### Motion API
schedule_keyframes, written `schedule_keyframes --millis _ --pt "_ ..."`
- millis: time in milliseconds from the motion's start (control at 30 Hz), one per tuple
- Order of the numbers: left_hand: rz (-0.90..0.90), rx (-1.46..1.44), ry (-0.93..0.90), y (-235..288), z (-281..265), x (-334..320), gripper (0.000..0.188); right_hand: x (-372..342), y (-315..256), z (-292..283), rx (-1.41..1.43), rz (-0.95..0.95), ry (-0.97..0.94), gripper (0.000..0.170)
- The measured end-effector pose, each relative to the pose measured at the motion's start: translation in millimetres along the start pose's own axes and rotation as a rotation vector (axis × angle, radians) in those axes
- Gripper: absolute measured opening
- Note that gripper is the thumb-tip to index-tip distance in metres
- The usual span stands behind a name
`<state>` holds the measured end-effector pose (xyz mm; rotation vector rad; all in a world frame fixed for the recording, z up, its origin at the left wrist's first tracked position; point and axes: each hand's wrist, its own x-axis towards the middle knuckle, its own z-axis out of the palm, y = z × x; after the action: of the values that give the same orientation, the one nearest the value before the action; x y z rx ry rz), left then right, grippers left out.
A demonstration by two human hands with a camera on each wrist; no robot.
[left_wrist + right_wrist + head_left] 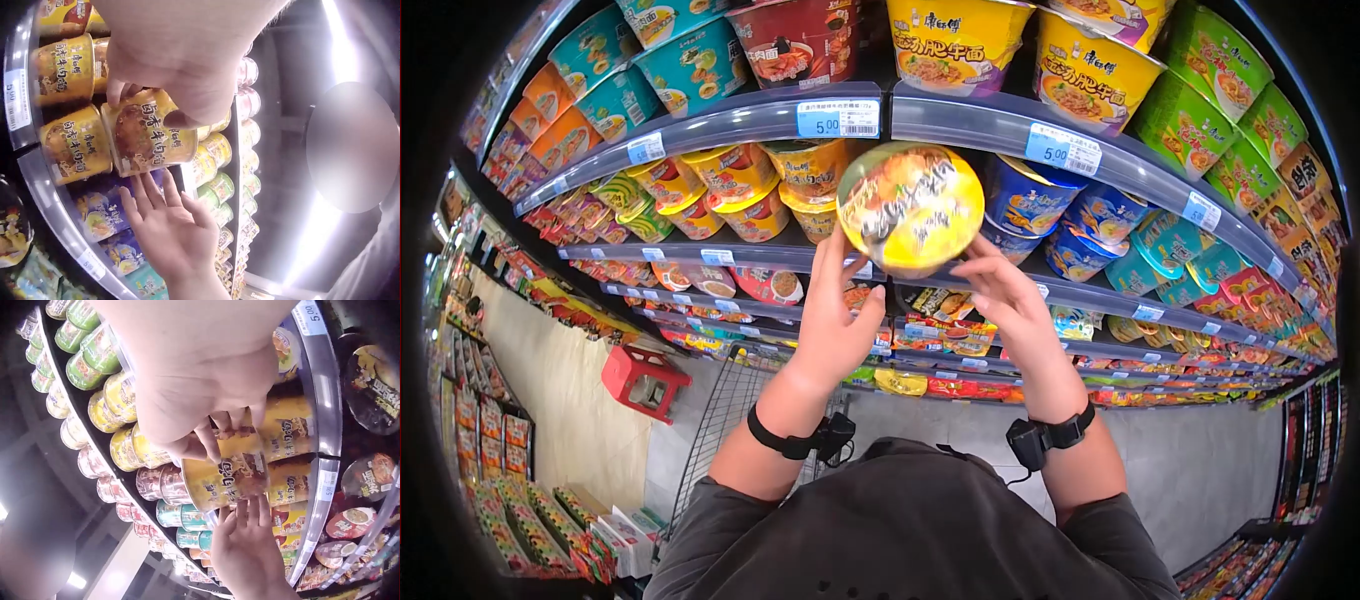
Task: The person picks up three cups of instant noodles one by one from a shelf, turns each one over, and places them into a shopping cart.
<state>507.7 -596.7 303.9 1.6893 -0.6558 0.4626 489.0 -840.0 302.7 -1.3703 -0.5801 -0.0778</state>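
Observation:
A yellow instant noodle cup [912, 210] is held up in front of the shelf, its blurred printed lid facing the head camera. My left hand [838, 312] grips it from the left, with fingers partly hidden behind it. In the left wrist view that hand [181, 72] covers the upper part of the cup [147, 137]. On the other side, my right hand [1010, 300] has its fingers at the cup's lower right. Its palm faces the left wrist camera, with fairly straight fingers reaching the cup's edge. Matching yellow cups [78, 147] stand beside it on the shelf.
Blue noodle cups [1032, 195] stand to the right on the same tier. Bigger noodle tubs [955, 45] fill the tier above, behind a clear shelf edge with price tags [835, 120]. A wire shopping cart [720, 420] and a red stool [640, 382] are at lower left.

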Motion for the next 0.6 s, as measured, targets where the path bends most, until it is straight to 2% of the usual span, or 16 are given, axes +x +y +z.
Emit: schedule_keyframes --millis 67,100,133,200,233,333,367,400,467,500,533,600 --pt "-0.134 -0.012 0.005 5 0 -13 0.072 -16 -3 -2 0.19 0.082 0.004 0.036" --pt "-0.129 -0.03 -0.007 10 2 -17 0.067 -27 7 -11 0.166 0.058 -0.031 0.046" --pt "-0.132 -0.02 -0.005 12 3 -24 0.067 -38 9 -13 0.174 0.058 -0.036 0.046" --pt "-0.136 0.144 -0.091 13 5 -41 0.067 -59 10 -17 0.288 0.175 -0.007 0.057" --pt "-0.188 0.162 -0.116 19 10 -49 0.071 -68 17 -23 0.302 0.178 -0.04 0.067" --pt "-0.296 0.179 -0.178 21 26 -73 0.067 -100 28 -36 0.331 0.285 -0.002 0.073" --pt "-0.327 0.204 -0.206 19 31 -81 0.072 -109 27 -43 0.328 0.363 -0.027 0.081" --pt "-0.328 0.208 -0.202 20 37 -88 0.072 -119 29 -52 0.331 0.363 -0.032 0.081" --pt "-0.357 0.305 -0.334 28 47 -98 0.074 -136 31 -68 0.394 0.583 -0.163 0.078" --pt "-0.379 0.277 -0.416 31 51 -100 0.074 -141 31 -76 0.433 0.61 -0.242 0.081" --pt "-0.385 0.284 -0.407 33 56 -105 0.074 -146 32 -80 0.437 0.613 -0.253 0.081" --pt "-0.571 0.288 -0.592 35 66 -121 0.074 -160 44 -87 0.42 0.649 -0.434 0.083"
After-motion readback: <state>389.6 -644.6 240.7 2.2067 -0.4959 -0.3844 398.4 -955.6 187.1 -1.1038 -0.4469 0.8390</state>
